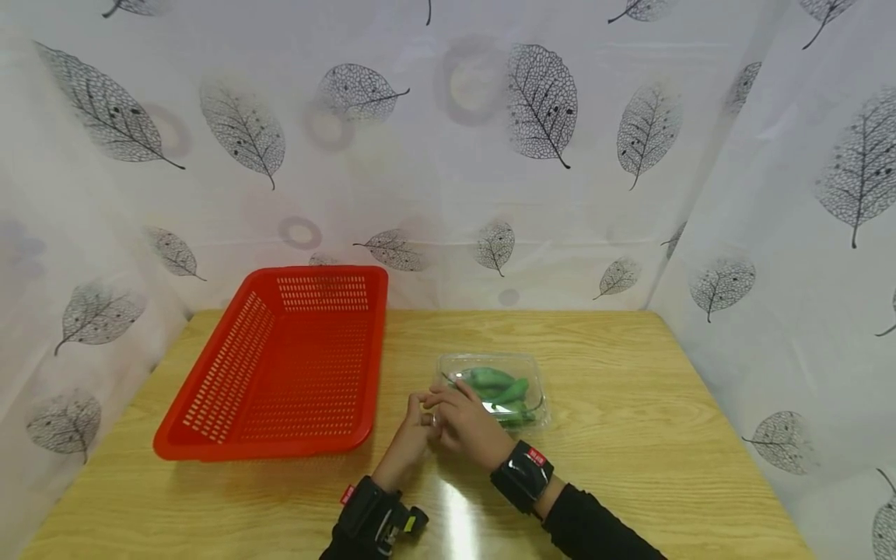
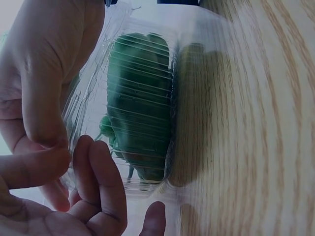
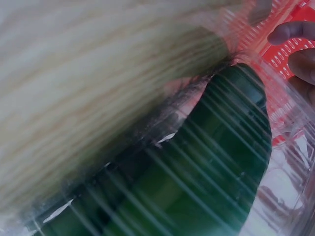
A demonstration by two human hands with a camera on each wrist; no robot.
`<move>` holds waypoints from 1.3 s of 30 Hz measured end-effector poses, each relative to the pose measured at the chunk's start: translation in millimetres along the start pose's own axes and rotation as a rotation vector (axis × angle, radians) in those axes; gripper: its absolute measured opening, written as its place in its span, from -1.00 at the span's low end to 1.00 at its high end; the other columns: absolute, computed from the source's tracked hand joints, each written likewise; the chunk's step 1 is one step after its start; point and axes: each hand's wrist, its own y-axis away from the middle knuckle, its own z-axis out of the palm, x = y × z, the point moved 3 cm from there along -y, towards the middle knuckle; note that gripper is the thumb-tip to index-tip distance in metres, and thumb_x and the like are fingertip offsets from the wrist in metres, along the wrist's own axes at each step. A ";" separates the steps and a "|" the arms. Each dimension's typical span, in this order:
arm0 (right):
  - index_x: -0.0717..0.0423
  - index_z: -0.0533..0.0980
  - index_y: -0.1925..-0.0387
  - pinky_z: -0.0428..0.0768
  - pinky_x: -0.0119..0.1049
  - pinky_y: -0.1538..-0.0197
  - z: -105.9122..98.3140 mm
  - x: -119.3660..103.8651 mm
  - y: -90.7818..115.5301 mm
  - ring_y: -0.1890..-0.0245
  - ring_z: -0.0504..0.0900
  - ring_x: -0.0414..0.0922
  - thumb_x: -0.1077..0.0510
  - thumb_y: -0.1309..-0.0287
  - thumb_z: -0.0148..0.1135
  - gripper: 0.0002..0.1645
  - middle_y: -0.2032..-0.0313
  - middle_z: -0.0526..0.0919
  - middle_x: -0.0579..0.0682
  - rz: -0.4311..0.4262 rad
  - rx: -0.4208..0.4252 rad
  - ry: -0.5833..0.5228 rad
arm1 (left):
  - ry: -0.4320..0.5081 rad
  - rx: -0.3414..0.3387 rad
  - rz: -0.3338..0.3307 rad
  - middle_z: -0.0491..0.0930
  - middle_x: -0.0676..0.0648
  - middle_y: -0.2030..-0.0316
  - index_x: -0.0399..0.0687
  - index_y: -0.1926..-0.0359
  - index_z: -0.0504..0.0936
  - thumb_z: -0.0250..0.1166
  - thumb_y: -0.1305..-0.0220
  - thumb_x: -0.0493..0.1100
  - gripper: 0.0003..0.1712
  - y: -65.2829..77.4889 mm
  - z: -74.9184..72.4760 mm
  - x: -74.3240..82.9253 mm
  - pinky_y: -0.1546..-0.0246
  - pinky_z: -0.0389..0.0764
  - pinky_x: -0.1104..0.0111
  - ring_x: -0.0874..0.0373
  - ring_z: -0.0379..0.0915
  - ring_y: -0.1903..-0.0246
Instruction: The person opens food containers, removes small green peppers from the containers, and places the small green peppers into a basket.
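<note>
A clear plastic box (image 1: pixel 535 372) with a ribbed wall stands on the table, holding several green peppers (image 1: pixel 491 378). At its near left corner, my left hand (image 1: pixel 408 437) and my right hand (image 1: pixel 474 426) meet with their fingertips close together. In the left wrist view, both hands curl their fingers at the box's edge and seem to pinch it; the exact contact is partly hidden by the fingers. The right wrist view shows the peppers (image 3: pixel 197 177) close up behind the ribbed plastic, with fingertips (image 3: pixel 301 64) at the right edge.
A red perforated plastic basket (image 1: pixel 376 365) stands to the left of the box on the wooden table (image 1: pixel 616 435). A white sheet with a leaf print (image 1: pixel 448 187) hangs behind the table and along its sides.
</note>
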 end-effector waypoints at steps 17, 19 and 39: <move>0.04 0.45 0.60 0.35 0.11 -0.21 -6.5 0.3 0.0 -0.09 0.55 0.01 0.36 0.31 0.36 -0.75 0.11 0.65 0.03 0.002 0.004 -0.078 | 0.035 -0.004 -0.038 0.37 -0.03 0.41 -0.21 -0.10 0.03 -0.05 -0.16 -0.45 -0.50 -0.8 3.5 1.2 0.25 0.17 0.35 0.14 0.28 0.33; 0.04 0.45 0.61 0.35 0.11 -0.22 -7.7 0.2 0.2 -0.09 0.55 0.01 0.36 0.31 0.36 -0.75 0.10 0.65 0.03 0.006 0.004 -0.085 | 0.048 -0.004 -0.024 0.37 -0.02 0.43 -0.22 -0.10 0.03 -0.04 -0.15 -0.45 -0.50 0.4 4.8 2.8 0.27 0.18 0.36 0.16 0.29 0.36; 0.07 0.40 0.42 0.37 0.30 -0.11 -7.6 -0.8 -1.4 -0.16 0.48 0.15 0.18 0.25 0.52 -0.58 0.05 0.60 0.05 -0.064 0.051 0.036 | 0.038 0.037 -0.038 0.51 -0.07 0.37 -0.19 -0.13 0.11 0.03 -0.25 -0.29 -0.55 3.2 -2.7 -0.8 0.21 0.31 0.35 0.17 0.42 0.31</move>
